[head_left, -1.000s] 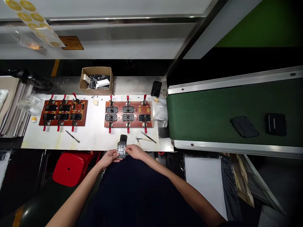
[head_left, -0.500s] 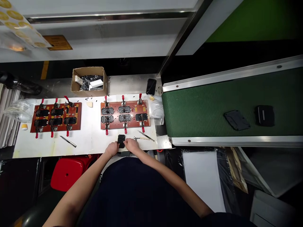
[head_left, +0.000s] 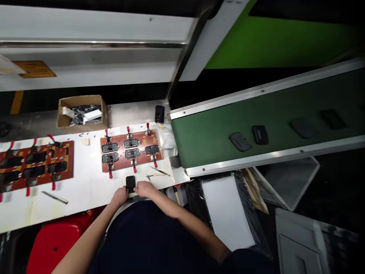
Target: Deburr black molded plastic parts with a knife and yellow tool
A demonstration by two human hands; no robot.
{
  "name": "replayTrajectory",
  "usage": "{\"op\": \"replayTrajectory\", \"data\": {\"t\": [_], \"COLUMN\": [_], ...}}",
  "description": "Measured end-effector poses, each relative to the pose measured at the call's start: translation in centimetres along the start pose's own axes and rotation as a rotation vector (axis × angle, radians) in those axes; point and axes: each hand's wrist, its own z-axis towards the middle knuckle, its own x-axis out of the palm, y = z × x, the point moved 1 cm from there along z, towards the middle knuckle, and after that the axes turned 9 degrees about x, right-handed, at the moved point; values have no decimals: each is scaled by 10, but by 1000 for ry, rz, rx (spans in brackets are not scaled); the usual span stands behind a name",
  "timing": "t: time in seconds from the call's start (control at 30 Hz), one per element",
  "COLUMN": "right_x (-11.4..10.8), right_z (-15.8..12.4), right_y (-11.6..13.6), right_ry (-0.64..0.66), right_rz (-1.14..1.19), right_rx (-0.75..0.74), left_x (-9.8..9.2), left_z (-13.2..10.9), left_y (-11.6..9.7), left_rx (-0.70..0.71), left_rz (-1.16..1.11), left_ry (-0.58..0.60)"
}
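Note:
Both my hands sit at the near edge of the white table (head_left: 85, 182). My left hand (head_left: 120, 196) and my right hand (head_left: 145, 188) pinch a small black plastic part (head_left: 130, 183) between them, its back face up. Just beyond stands a brown fixture board (head_left: 130, 149) with red-handled clamps and several black parts seated in it. Tweezers (head_left: 159, 171) and a small tool lie to the right of the part.
A second brown fixture board (head_left: 34, 165) lies at the left, with a metal blade (head_left: 54, 197) in front. A cardboard box (head_left: 82, 111) of parts stands at the back. A green conveyor belt (head_left: 270, 125) carries several black parts at the right. A red stool (head_left: 57, 243) is below.
My hands moved from my lap up onto the table edge; the grey ribbed part I held is out of sight, and they now grip the black part. The view swung right.

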Motion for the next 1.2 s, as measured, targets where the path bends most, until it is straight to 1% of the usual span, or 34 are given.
{"op": "replayTrajectory", "data": {"t": [0.03, 0.07, 0.1, 0.13, 0.2, 0.27, 0.3, 0.33, 0.37, 0.4, 0.47, 0.53, 0.6, 0.67, 0.7, 0.77, 0.8, 0.87, 0.9, 0.93, 0.97, 1.0, 1.03, 1.07, 1.1, 1.2], "right_x": [-18, -40, -66, -96, -164, -230, -257, -278, -294, -305, -312, -308, -296, -277, -262, -221, -196, -142, -115, -90, -68, -50, -35, -22, -11, 19], "right_z": [-12, -25, -40, -55, -87, -117, -128, -138, -145, -149, -153, -153, -151, -148, -145, -140, -139, -143, -147, -153, -160, -167, -174, -180, -185, -195], "right_y": [-9, -21, -38, -58, -106, -157, -181, -202, -219, -234, -254, -262, -257, -235, -217, -168, -139, -78, -47, -19, 7, 31, 52, 70, 86, 127], "right_ry": [-15, -50, -109, -199, -443, -753, -903, -1031, -1113, -1163, -1198, -1204, -1205, -1146, -1078, -877, -757, -553, -402, -143, 101, 319, 495, 610, 681, 807], "right_rz": [28, 57, 88, 118, 177, 220, 236, 251, 265, 280, 318, 376, 459, 574, 638, 762, 815, 889, 950, 1139, 1267, 1377, 1464, 1510, 1536, 1557], "right_rx": [-32, -62, -81, -83, -25, 113, 199, 273, 324, 359, 382, 369, 325, 220, 139, -58, -158, -310, -395, -500, -563, -604, -622, -620, -610, -581], "left_x": [-1, -2, -3, -4, -6, -9, -11, -13, -15, -18, -24, -29, -36, -44, -49, -62, -71, -89, -99, -108, -116, -123, -129, -133, -136, -138], "left_z": [0, -1, -1, -2, -5, -10, -13, -17, -22, -28, -41, -58, -76, -95, -105, -128, -142, -172, -188, -205, -221, -237, -251, -265, -277, -307], "left_y": [-1, -2, -3, -3, -4, -5, -6, -7, -7, -7, -7, -8, -14, -28, -39, -66, -81, -108, -118, -124, -127, -125, -119, -110, -99, -56], "left_rx": [5, 9, 15, 20, 30, 37, 37, 34, 29, 22, 1, -21, -29, -6, 18, 97, 150, 293, 361, 421, 470, 509, 539, 560, 577, 611], "left_rz": [-1, -3, -8, -13, -29, -49, -63, -79, -98, -121, -183, -270, -386, -539, -628, -823, -922, -1105, -1180, -1239, -1288, -1344, -1404, -1466, -1522, -1591], "left_ry": [12, 23, 32, 39, 43, 38, 32, 26, 17, 6, -25, -66, -116, -160, -174, -172, -154, -90, -46, -18, -5, -8, -27, -56, -91, -174]}}
